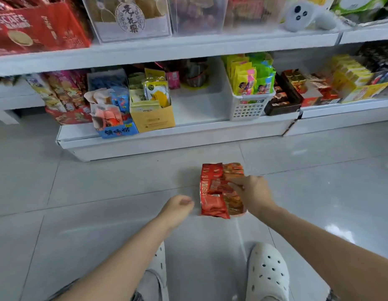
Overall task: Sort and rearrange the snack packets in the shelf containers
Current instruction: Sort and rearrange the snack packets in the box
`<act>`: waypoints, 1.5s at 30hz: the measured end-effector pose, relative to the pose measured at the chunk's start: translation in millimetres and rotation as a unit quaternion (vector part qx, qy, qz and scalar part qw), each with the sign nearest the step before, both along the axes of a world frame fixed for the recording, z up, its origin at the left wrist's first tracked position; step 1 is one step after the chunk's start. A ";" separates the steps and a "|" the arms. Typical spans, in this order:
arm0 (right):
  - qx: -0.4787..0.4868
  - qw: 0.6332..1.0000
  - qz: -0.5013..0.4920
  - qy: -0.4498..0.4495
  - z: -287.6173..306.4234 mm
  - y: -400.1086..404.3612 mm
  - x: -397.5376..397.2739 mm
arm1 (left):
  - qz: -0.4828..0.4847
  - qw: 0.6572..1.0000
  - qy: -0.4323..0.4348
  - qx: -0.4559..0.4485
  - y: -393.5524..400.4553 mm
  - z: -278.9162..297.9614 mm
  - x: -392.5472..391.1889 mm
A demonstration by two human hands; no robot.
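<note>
Grey tiled floor (84, 192) fills the lower 2/3 of the frame. White shelf unit (167, 48) runs across the top, w/ a low bottom shelf (188, 135) just above the floor.

Upper left: big red coffee carton (36, 27). Beside it, top centre, a clear bin (132, 18) w/ a round label. Top right: a white plush toy (306, 15).

Bottom shelf, left-centre: a blue box (117, 131) and a tan box (154, 120) side by side, both packed w/ upright packets. Bare gap in the middle of the shelf. Right of centre: white perforated basket (249, 107) holding yellow and green packets (251, 77). Next to it a dark tray (282, 101) of choc-looking pieces, then yellow boxes (351, 77) at far right.

Centre of frame, on the floor: a container of red snack packets (212, 192), only a thin white rim showing. Right hand (251, 192) is on top of the packets, fingers curled onto them; whether it's actually gripping one, can't tell. Left hand (177, 207) is just left of the container, fingers curled in, holding nothing, not touching it.

Bottom: two white clogs (269, 272), one partly behind the left forearm.
</note>
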State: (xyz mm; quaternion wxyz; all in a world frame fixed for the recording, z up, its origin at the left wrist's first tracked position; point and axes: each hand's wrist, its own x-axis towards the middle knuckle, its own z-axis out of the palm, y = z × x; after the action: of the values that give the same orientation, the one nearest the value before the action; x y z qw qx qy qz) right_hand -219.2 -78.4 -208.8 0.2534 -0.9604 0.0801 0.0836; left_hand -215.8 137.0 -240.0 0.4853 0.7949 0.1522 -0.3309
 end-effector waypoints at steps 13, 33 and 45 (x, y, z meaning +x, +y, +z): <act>0.096 0.982 0.162 0.010 -91.0 7.5 -2.1 | -0.129 0.991 -0.035 -0.015 -27.5 -76.7 34.1; -0.173 0.972 0.075 -0.139 -132.0 3.7 42.0 | -0.151 0.983 -0.062 -0.081 -13.5 -97.2 25.9; -0.167 0.974 0.117 -0.099 -122.7 13.8 49.2 | -0.188 0.976 -0.091 -0.062 -10.9 -96.7 20.7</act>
State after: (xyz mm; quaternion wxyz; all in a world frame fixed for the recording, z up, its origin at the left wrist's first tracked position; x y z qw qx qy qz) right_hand -170.0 -64.6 -331.5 0.0845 -0.9954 -0.0458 0.0025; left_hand -195.1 126.1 -336.7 0.4751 0.8043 -0.0657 -0.3508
